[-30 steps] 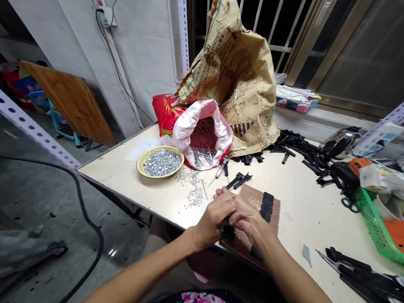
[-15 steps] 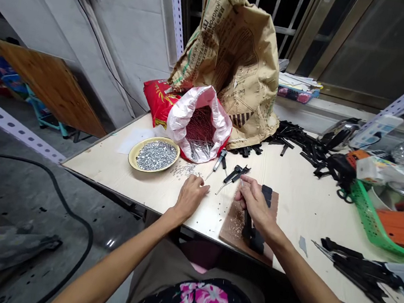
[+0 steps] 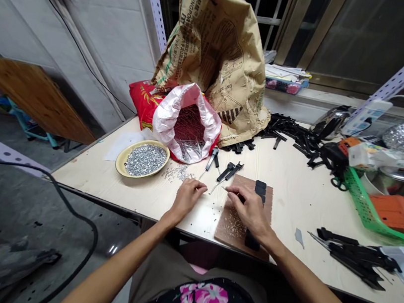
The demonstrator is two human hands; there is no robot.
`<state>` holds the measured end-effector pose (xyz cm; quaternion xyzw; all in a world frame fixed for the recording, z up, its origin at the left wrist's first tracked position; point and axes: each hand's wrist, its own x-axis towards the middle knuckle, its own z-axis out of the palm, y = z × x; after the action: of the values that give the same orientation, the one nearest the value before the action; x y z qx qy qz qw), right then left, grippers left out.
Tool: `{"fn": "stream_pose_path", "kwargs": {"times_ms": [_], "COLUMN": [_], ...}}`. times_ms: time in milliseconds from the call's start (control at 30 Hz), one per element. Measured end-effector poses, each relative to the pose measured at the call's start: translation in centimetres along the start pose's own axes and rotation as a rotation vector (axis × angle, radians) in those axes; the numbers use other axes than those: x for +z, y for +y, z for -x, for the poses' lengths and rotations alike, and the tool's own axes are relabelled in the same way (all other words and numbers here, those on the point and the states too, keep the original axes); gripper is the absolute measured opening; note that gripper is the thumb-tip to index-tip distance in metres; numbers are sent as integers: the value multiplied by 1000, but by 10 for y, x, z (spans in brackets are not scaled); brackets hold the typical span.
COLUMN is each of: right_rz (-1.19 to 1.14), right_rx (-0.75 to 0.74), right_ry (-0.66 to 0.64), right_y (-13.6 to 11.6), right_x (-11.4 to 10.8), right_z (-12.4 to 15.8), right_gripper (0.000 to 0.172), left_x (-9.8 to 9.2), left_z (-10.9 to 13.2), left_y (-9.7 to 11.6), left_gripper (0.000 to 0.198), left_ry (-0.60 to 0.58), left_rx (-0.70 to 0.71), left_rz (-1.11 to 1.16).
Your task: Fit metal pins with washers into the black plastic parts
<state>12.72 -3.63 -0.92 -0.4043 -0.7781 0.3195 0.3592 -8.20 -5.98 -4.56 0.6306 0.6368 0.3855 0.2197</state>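
Observation:
My left hand is above the table near its front, thumb and fingers pinched together; whatever is between them is too small to make out. To its right, my right hand pinches a thin metal pin whose end points toward the left hand. Beneath the right hand lies a brown board with a black strip-like block along its right side. Just beyond the hands, black-handled pieces with thin metal rods lie on the table. Tiny metal bits are scattered near the left hand.
A yellow dish of small silver pieces stands at left. Behind are a red and white bag of dark red rods and a large paper sack. At right are a green basket and black-handled pieces.
My right hand has tilted and moved closer to the left one, bringing the pin between them. The left hand's fingers have drawn into a pinch. The whole view has shifted a little.

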Motion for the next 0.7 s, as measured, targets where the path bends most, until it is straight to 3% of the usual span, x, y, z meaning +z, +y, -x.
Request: {"fn": "stream_pose_path", "kwargs": {"times_ms": [67, 133, 233, 467, 700], "right_rz": [61, 116, 175, 333, 574], "right_rx": [-64, -101, -135, -169, -213], "right_ry": [-3, -7, -19, -55, -49], "right_y": [-8, -14, -22, -26, -30], "right_x": [2, 5, 8, 7, 2], "right_z": [0, -2, -4, -3, -3], "right_gripper": [21, 22, 21, 25, 23], "left_x": [-4, -6, -7, -6, 1], "left_z": [2, 5, 11, 12, 13], "left_y": [12, 24, 39, 49, 52], "left_gripper": [22, 27, 28, 29, 28], "left_ry": [-12, -65, -91, -38, 64], "left_rx": [-288, -489, -590, -589, -502], "left_rz": [509, 892, 1165, 1228, 1046]}}
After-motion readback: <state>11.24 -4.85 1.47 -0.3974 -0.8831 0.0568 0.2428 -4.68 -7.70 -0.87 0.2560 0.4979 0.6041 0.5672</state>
